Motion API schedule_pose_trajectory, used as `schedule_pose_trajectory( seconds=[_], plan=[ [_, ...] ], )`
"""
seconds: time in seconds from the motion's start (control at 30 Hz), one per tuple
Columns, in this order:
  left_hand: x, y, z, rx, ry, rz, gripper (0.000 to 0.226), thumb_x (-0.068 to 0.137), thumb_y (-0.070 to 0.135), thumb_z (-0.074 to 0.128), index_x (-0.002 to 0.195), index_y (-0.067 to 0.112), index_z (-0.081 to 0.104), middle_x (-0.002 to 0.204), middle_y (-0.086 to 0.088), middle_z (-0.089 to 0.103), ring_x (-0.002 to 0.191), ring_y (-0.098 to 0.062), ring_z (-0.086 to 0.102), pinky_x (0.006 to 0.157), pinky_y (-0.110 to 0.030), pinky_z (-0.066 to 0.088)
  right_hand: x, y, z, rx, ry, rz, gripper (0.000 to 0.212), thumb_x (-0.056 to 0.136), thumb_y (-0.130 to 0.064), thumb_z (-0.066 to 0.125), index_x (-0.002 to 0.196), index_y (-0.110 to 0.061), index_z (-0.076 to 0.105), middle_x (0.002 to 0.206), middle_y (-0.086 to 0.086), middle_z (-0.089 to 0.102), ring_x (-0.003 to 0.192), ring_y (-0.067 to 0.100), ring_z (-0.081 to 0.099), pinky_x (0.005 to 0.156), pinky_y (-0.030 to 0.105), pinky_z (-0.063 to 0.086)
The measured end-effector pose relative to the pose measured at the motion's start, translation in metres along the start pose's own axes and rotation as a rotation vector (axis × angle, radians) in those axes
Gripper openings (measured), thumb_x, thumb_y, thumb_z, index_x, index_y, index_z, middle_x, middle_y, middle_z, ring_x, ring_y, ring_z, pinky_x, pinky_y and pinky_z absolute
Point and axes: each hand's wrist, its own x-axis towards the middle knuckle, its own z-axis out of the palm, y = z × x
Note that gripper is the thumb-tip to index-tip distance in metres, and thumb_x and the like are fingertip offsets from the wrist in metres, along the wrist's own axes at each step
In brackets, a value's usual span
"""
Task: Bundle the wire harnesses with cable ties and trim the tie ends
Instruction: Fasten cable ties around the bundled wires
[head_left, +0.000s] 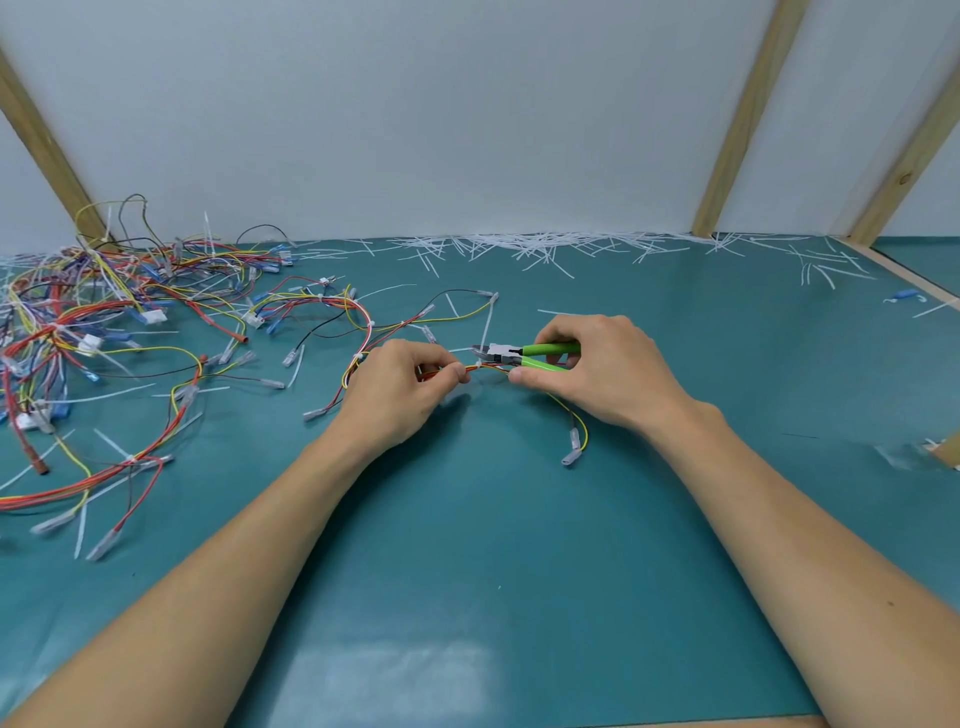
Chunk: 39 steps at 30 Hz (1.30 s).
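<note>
A teal mat covers the table, glare across its near edge. Behind the far edge stands a pale wall panel, with slanted wooden struts at both far corners.

Harness in work: red, yellow and black wires arched just above the mat's middle, pinched at both sides by the hands; white-sleeved terminals trail toward the right.
Cable tie: white, wrapped on that harness, its tail sticking up and toward the far edge.
Cutters: green handles, metal nose at the tie's base, lying level and pointing left.
Harness pile: tangled multicolour wires at the mat's far left corner.
Trimmed tie ends: white strips scattered along the far edge.
</note>
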Motion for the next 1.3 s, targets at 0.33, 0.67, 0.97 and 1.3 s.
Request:
schedule_pose_trajectory(
  seconds=[0.33,0.67,0.97,1.3],
  plan=[
    [0.001,-0.0018,0.0018,0.004,0.036,0.032,0.019,0.096,0.03,0.063,0.084,0.027,0.077,0.048,0.013,0.049,0.051,-0.006,0.044,0.054,-0.028,0.029,-0.0002,0.0004,-0.0005,-0.026,-0.045,-0.006,0.043,0.072,-0.076,0.072,0.087,-0.036,0.071,0.082,-0.017,0.069,0.085,0.011,0.061,0.073,0.034,0.053],
    [0.0013,-0.0034,0.0047,0.021,0.082,0.059,0.017,0.097,0.029,0.063,0.088,0.028,0.077,0.051,0.018,0.051,0.054,-0.007,0.045,0.054,-0.029,0.028,0.0013,-0.0018,-0.0031,-0.015,-0.063,0.012,0.042,0.071,-0.072,0.076,0.082,-0.031,0.071,0.08,-0.014,0.07,0.081,0.013,0.062,0.071,0.035,0.052],
    [-0.0002,-0.0046,0.0063,-0.005,0.074,0.054,0.019,0.097,0.028,0.062,0.083,0.027,0.074,0.053,0.009,0.051,0.053,-0.011,0.042,0.055,-0.03,0.031,0.0011,-0.0025,-0.0026,-0.002,-0.083,0.014,0.047,0.068,-0.075,0.075,0.071,-0.029,0.066,0.067,-0.013,0.065,0.069,0.006,0.059,0.058,0.032,0.04],
    [-0.001,-0.0032,0.0058,0.003,0.055,0.034,0.021,0.099,0.029,0.061,0.084,0.027,0.075,0.056,0.005,0.053,0.054,-0.011,0.041,0.056,-0.03,0.031,0.0001,-0.0029,0.002,0.024,-0.102,0.076,0.074,0.064,-0.098,0.053,0.065,-0.025,0.067,0.061,-0.009,0.067,0.068,0.01,0.062,0.063,0.034,0.051]
  ],
)
